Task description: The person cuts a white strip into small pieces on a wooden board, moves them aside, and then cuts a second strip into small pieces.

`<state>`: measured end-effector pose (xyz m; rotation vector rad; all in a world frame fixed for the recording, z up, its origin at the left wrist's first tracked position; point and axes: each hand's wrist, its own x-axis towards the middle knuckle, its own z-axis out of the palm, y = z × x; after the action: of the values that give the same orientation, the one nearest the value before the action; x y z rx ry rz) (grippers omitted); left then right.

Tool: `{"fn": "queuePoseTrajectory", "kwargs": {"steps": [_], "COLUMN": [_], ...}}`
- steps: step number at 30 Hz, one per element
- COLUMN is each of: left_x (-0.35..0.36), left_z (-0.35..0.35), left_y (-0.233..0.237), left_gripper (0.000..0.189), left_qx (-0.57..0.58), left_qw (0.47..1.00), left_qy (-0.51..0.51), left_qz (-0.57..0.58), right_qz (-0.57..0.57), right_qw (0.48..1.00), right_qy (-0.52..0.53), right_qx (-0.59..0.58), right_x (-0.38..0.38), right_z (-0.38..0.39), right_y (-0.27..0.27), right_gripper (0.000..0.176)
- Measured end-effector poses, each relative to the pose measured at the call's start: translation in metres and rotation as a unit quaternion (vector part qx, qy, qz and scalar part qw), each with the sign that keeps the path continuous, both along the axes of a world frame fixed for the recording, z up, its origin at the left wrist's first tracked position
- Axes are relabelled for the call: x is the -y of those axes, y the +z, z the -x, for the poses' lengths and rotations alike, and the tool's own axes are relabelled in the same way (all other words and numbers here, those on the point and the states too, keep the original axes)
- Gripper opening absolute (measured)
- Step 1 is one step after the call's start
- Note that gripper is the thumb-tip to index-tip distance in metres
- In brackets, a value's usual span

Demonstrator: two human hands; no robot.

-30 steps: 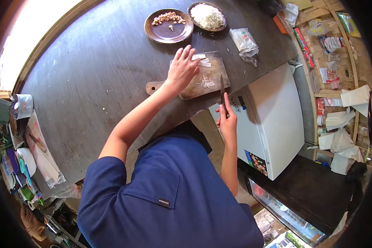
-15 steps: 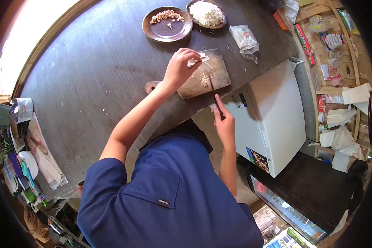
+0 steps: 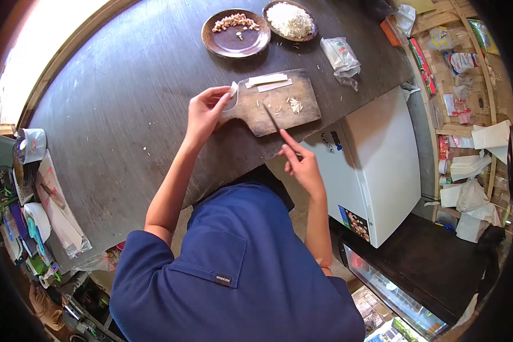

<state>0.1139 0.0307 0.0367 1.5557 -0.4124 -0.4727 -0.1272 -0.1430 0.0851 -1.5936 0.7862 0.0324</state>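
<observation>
My left hand (image 3: 205, 114) pinches a thin white strip (image 3: 233, 89) between thumb and fingers, over the handle end of the wooden cutting board (image 3: 251, 117). In my right hand (image 3: 303, 165) is a knife (image 3: 272, 118), its dark blade slanting over the board with the tip towards the left. Long flat white pieces (image 3: 268, 80) lie stacked along the board's far edge. Short cut bits (image 3: 295, 105) sit in a small pile on its right side, and a few more are scattered near the blade.
Behind the board stand a brown plate (image 3: 236, 45) with small tan pieces and another dish (image 3: 290, 21) heaped with white shreds. A plastic packet (image 3: 341, 57) lies right of them on the dark table (image 3: 125, 114). A white chest freezer (image 3: 376, 165) adjoins the table's right edge.
My left hand has moved left from above the board to its handle end, uncovering the white pieces. The knife has swung left across the board, away from the cut pile.
</observation>
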Motion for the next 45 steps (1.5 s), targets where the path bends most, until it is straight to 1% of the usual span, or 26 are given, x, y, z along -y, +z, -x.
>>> {"fn": "queuePoseTrajectory", "kwargs": {"steps": [3,5,7,9,11,13,14,15,17,18,19,22,23,25,27,29,32,35,37,39,40,41,43,44,45], "left_x": [-0.012,-0.018,-0.017,-0.016,-0.012,-0.009,-0.007,-0.005,-0.003,-0.003,-0.003,-0.008,-0.009,-0.012,-0.013,-0.013,-0.011,-0.009,-0.010,-0.012,-0.013,-0.013,-0.014,-0.015,-0.014], "left_z": [0.008,0.012,0.016,0.023,0.027,0.027,0.027,0.027,0.027,0.026,0.027,0.027,0.029,0.030,0.032,0.034,0.037,0.035,0.035,0.035,0.035,0.034,0.035,0.035,0.036], "left_y": [-0.003,-0.004,0.000,0.004,0.006,-0.001,-0.003,-0.003,-0.001,0.002,0.005,0.008,0.008,0.003,-0.003,-0.006,0.002,0.002,0.005,0.006,0.007,0.007,0.009,0.009,0.008], "left_gripper": [0.024,0.026,0.029,0.033,0.040,0.041,0.043,0.043,0.041,0.041,0.040,0.038,0.037,0.037,0.036,0.035,0.034,0.034,0.035,0.035,0.034,0.033,0.033,0.033,0.033], "left_qx": [-0.007,-0.039,-0.028,-0.021,-0.020,-0.028,-0.038,-0.038,-0.021,-0.019,-0.012,-0.003,-0.004,-0.009,-0.013,-0.019,-0.006,-0.004,-0.003,-0.003,-0.001,0.001,-0.006,-0.014,-0.015], "left_qw": [0.999,0.998,0.998,0.997,0.997,0.998,0.998,0.998,0.998,0.998,0.998,0.998,0.998,0.998,0.998,0.998,0.998,0.998,0.998,0.998,0.998,0.998,0.998,0.998,0.998], "left_qy": [0.031,0.049,0.061,0.069,0.074,0.057,0.042,0.039,0.049,0.050,0.053,0.061,0.061,0.059,0.058,0.054,0.058,0.057,0.060,0.061,0.065,0.068,0.066,0.066,0.066], "left_qz": [0.005,0.000,0.001,0.000,0.016,0.020,0.022,0.022,0.018,0.016,0.014,0.009,0.006,0.010,0.013,0.022,0.002,0.019,0.014,0.010,0.005,0.001,-0.004,-0.011,-0.010], "right_qz": [-0.018,-0.022,-0.037,0.018,0.037,0.057,0.029,0.029,-0.030,-0.063,-0.065,-0.026,-0.025,0.021,0.040,0.017,0.003,-0.005,0.005,0.134,0.167,0.168,0.206,0.206,0.184], "right_qw": [0.999,0.999,0.999,0.997,0.994,0.994,0.997,0.997,0.999,0.998,0.998,0.999,0.999,0.995,0.996,0.999,1.000,1.000,1.000,0.990,0.985,0.985,0.978,0.978,0.982], "right_qy": [0.032,0.018,0.003,-0.080,-0.101,-0.089,-0.073,-0.076,0.015,0.022,0.024,-0.046,-0.046,-0.092,-0.080,-0.031,-0.011,0.003,0.002,-0.016,-0.026,-0.027,0.005,0.004,-0.008], "right_qx": [0.021,0.016,0.028,0.002,-0.013,-0.015,-0.004,-0.004,-0.007,0.003,0.003,-0.013,-0.013,-0.021,-0.021,-0.005,0.011,-0.006,-0.014,-0.029,-0.039,-0.039,-0.031,-0.032,-0.035], "right_x": [-0.012,-0.016,-0.008,0.001,0.010,0.012,0.008,0.003,-0.007,-0.009,-0.010,0.002,0.007,0.014,0.014,0.010,-0.001,-0.006,-0.004,-0.002,-0.002,-0.001,-0.001,-0.003,-0.005], "right_z": [-0.010,-0.014,-0.012,-0.007,-0.002,0.003,0.004,0.004,0.001,0.002,0.003,0.008,0.011,0.015,0.017,0.018,0.010,0.001,0.001,0.004,0.005,0.005,0.007,0.007,0.006], "right_y": [-0.012,-0.015,-0.020,-0.019,-0.014,-0.005,-0.003,-0.001,0.001,-0.004,-0.005,-0.009,-0.008,-0.003,0.001,0.001,0.001,-0.003,-0.007,-0.009,-0.007,-0.007,-0.006,-0.006,-0.006], "right_gripper": [0.044,0.043,0.043,0.044,0.044,0.043,0.044,0.044,0.044,0.044,0.044,0.044,0.044,0.044,0.044,0.043,0.043,0.042,0.042,0.043,0.042,0.042,0.040,0.040,0.040]}}
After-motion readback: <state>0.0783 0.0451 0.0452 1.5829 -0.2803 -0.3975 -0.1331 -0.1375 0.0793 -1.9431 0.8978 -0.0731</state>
